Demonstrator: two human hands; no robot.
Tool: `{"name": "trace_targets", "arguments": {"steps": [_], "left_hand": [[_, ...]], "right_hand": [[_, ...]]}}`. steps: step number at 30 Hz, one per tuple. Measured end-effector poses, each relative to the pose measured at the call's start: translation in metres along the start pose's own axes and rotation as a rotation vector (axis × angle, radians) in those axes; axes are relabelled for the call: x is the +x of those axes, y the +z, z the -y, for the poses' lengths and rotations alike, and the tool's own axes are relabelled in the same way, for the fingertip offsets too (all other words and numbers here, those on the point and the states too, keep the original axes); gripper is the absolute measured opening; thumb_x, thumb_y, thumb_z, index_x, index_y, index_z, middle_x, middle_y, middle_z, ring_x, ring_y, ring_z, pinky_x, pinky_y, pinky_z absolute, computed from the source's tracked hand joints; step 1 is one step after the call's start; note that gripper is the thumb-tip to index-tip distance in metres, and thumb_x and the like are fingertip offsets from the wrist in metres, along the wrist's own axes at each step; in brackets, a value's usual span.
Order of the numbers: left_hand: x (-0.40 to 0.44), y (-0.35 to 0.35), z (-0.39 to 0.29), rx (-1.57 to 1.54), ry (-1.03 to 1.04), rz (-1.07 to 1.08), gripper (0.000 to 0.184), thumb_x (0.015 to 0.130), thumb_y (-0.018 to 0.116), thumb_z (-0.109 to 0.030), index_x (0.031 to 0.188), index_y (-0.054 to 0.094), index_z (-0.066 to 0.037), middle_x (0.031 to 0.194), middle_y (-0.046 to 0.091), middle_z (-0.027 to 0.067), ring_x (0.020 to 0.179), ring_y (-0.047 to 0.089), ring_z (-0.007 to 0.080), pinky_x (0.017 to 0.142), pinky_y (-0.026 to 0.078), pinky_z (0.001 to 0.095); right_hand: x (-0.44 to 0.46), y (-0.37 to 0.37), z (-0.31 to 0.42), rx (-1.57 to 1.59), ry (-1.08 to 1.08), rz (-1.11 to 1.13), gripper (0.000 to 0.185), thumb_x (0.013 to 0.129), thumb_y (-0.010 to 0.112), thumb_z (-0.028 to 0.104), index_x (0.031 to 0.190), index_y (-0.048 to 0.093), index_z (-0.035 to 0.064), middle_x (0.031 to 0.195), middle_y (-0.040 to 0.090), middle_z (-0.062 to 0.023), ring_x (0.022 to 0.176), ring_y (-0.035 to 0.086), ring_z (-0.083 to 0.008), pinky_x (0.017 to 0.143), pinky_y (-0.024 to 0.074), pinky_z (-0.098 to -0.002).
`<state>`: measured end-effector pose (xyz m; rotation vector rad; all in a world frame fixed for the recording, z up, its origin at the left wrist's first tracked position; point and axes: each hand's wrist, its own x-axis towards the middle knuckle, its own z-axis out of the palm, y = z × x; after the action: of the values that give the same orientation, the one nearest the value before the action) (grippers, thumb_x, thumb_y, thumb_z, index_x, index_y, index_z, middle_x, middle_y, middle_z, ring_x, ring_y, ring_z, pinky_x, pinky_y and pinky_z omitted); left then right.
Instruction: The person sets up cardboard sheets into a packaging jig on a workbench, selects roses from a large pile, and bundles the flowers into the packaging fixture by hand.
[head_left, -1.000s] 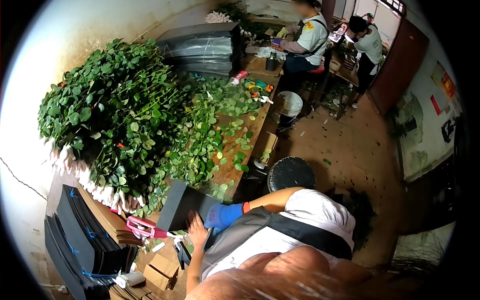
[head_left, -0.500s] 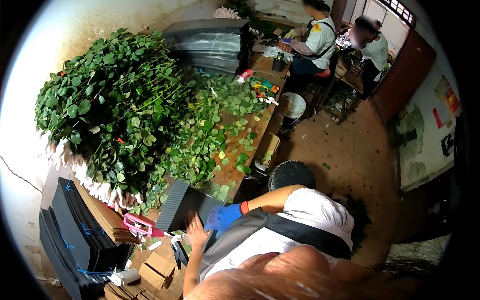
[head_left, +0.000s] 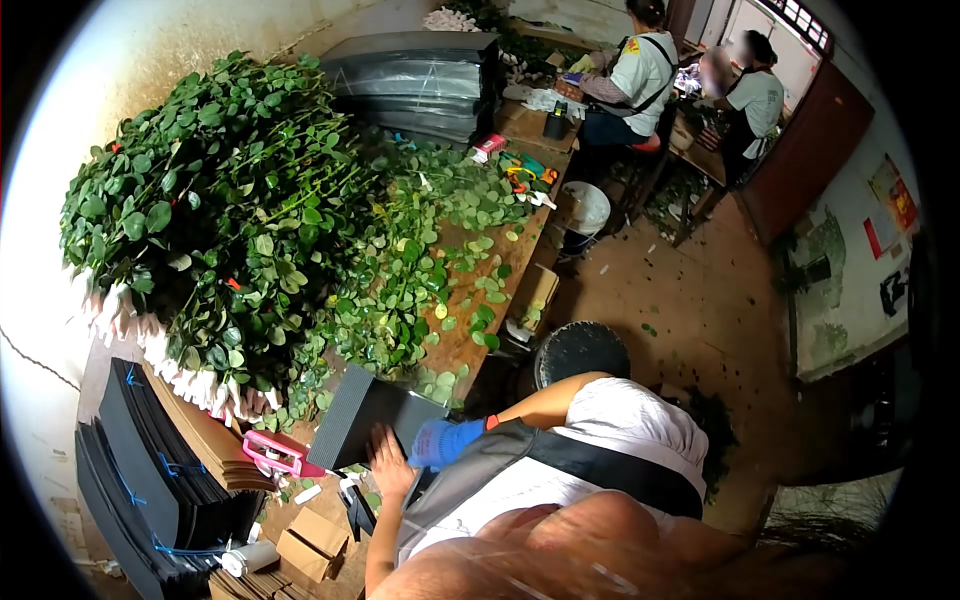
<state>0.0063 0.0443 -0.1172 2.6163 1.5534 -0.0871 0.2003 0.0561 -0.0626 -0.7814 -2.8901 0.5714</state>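
A black corrugated sheet (head_left: 347,420), bent along a fold, lies at the near end of the table. My bare left hand (head_left: 388,462) rests on it with the fingers stretched out flat. Beside its right edge is my right hand (head_left: 447,442) in a blue glove, close to my body. The gloved fingers look curled in, and what they hold, if anything, is hidden. A pink-handled tool (head_left: 283,455) lies just left of the sheet. Past the sheet is a big heap of leafy stems (head_left: 230,210), their flower ends wrapped in pale sleeves (head_left: 215,388).
Stacks of black sheets (head_left: 165,460) tied with blue string stand at the left, near a small cardboard box (head_left: 312,540). Loose leaves (head_left: 400,290) cover the wooden table. A white bucket (head_left: 585,208) and round black stool (head_left: 582,352) stand right. Two co-workers (head_left: 640,80) work behind.
The view has shifted slightly. My gloved right hand has barely moved, and my left hand stays on the sheet. The far co-worker has straightened up.
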Motion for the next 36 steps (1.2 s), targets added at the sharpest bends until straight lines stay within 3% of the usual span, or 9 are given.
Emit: {"name": "trace_targets", "arguments": {"steps": [10,18,20,25,26,28,33,35,36], "left_hand": [[-0.001,0.001,0.001,-0.012,0.004,-0.007,0.107,0.072,0.073,-0.049,0.153,0.022,0.0,0.16,0.022,0.0186,0.149,0.021,0.0312,0.121,0.017,0.0478],[-0.001,0.014,0.003,-0.076,0.013,-0.08,0.096,0.086,0.047,-0.065,0.152,0.024,0.001,0.159,0.026,0.0198,0.148,0.023,0.0316,0.12,0.018,0.0478],[-0.002,0.042,0.013,0.097,0.052,-0.144,0.097,0.088,0.042,-0.068,0.152,0.023,0.002,0.159,0.025,0.02,0.149,0.022,0.0318,0.121,0.016,0.0474],[0.0,0.006,0.005,-0.043,0.032,-0.026,0.105,0.084,0.041,-0.076,0.152,0.022,0.002,0.159,0.023,0.0211,0.149,0.02,0.0326,0.121,0.013,0.0477],[0.001,0.052,0.017,0.116,0.036,-0.129,0.108,0.083,0.041,-0.077,0.153,0.021,0.002,0.16,0.022,0.0213,0.149,0.019,0.033,0.122,0.012,0.0478],[0.001,0.028,0.012,-0.055,0.009,-0.018,0.106,0.086,0.039,-0.076,0.153,0.019,0.003,0.16,0.021,0.0207,0.15,0.018,0.0326,0.122,0.011,0.0479],[0.003,0.006,0.003,-0.003,-0.006,0.065,0.1,0.088,0.042,-0.069,0.153,0.019,0.003,0.161,0.02,0.0192,0.15,0.018,0.0311,0.123,0.01,0.0457],[0.003,0.007,0.002,-0.007,-0.01,0.045,0.097,0.089,0.041,-0.066,0.153,0.02,0.003,0.16,0.021,0.0203,0.149,0.019,0.0334,0.122,0.012,0.0461],[0.004,0.008,-0.001,-0.01,-0.009,0.055,0.097,0.089,0.04,-0.067,0.152,0.02,0.004,0.16,0.022,0.021,0.149,0.02,0.0342,0.122,0.013,0.0467]], "right_hand": [[-0.001,0.003,-0.002,0.007,-0.009,-0.004,0.025,0.078,0.066,0.028,0.095,0.065,0.0109,0.082,0.066,-0.0136,0.077,0.065,-0.036,0.065,0.0489,-0.0479],[-0.001,0.006,-0.004,0.034,-0.029,-0.019,0.027,0.077,0.067,0.029,0.096,0.063,0.0108,0.083,0.066,-0.0134,0.078,0.064,-0.0363,0.068,0.0486,-0.0481],[-0.002,0.008,-0.004,0.039,-0.034,-0.042,0.027,0.077,0.067,0.029,0.096,0.063,0.0108,0.084,0.066,-0.0133,0.079,0.064,-0.0364,0.068,0.0485,-0.0481],[-0.006,0.021,-0.006,0.064,-0.052,-0.124,0.028,0.076,0.067,0.03,0.097,0.062,0.0107,0.085,0.065,-0.0132,0.08,0.063,-0.0366,0.07,0.0483,-0.0482],[-0.008,0.026,-0.005,0.073,-0.057,-0.155,0.029,0.076,0.068,0.03,0.097,0.062,0.0107,0.085,0.065,-0.0132,0.08,0.063,-0.0367,0.07,0.0482,-0.0482],[-0.013,0.029,-0.001,0.077,-0.08,-0.271,0.031,0.075,0.069,0.032,0.096,0.06,0.0101,0.088,0.064,-0.0129,0.083,0.061,-0.0365,0.072,0.0461,-0.048],[-0.01,0.026,0.013,-0.01,-0.027,-0.479,0.011,0.074,0.064,0.022,0.072,0.06,0.0114,0.065,0.058,-0.0089,0.061,0.06,-0.0316,0.056,0.0442,-0.0437],[-0.007,0.016,0.018,-0.03,0.044,-0.264,0.011,0.074,0.064,0.021,0.074,0.06,0.011,0.065,0.058,-0.0092,0.059,0.059,-0.0316,0.054,0.0436,-0.0448],[-0.011,0.016,0.016,0.024,-0.003,-0.411,0.011,0.074,0.064,0.02,0.074,0.06,0.0108,0.065,0.058,-0.0096,0.059,0.059,-0.032,0.053,0.0438,-0.0453]]}}
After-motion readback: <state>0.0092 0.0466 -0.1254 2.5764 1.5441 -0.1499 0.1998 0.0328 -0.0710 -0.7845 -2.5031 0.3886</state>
